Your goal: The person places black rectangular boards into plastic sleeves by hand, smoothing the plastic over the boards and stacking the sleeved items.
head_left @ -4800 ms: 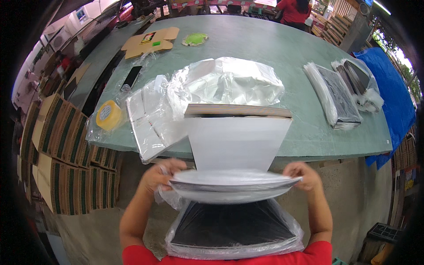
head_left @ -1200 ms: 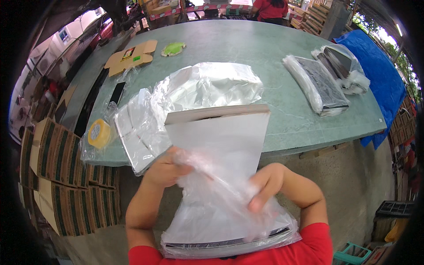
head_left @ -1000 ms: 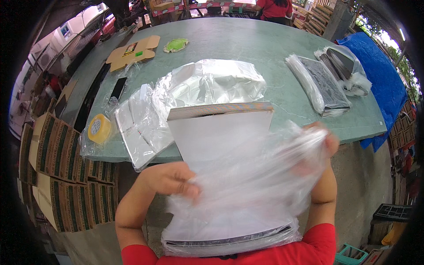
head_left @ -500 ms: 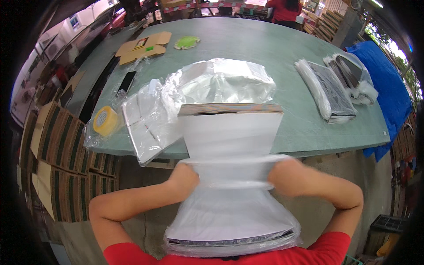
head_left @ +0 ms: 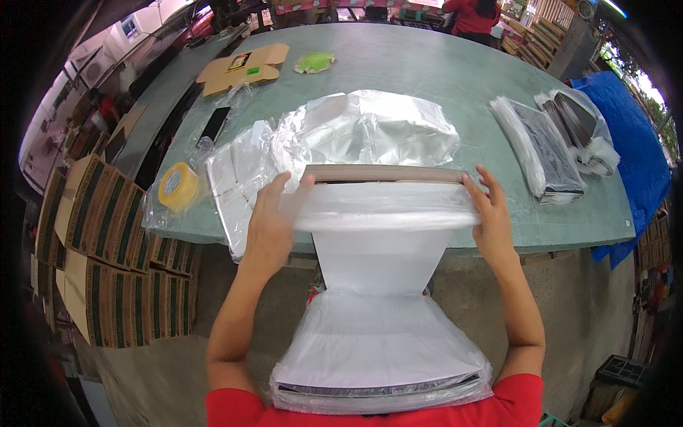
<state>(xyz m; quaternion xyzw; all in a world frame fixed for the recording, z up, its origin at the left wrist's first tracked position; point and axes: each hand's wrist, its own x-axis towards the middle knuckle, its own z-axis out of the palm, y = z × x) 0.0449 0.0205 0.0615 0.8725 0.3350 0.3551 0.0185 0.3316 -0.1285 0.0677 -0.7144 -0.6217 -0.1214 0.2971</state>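
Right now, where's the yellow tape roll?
In the head view, the yellow tape roll lies at the table's left edge, beside the clear bags, left of the left hand.

Your flat panel stack (head_left: 380, 285) stands nearest you against the table (head_left: 427, 78); tape roll (head_left: 178, 186) left, bagged stack (head_left: 544, 146) right, flattened carton (head_left: 242, 67) far left.

Left hand (head_left: 269, 220) and right hand (head_left: 491, 217) gripping a clear plastic bag (head_left: 384, 213) stretched over a flat white stack (head_left: 380, 256) — green table (head_left: 427, 71) beyond, yellow tape roll (head_left: 178, 186), crumpled silver bags (head_left: 366, 128)
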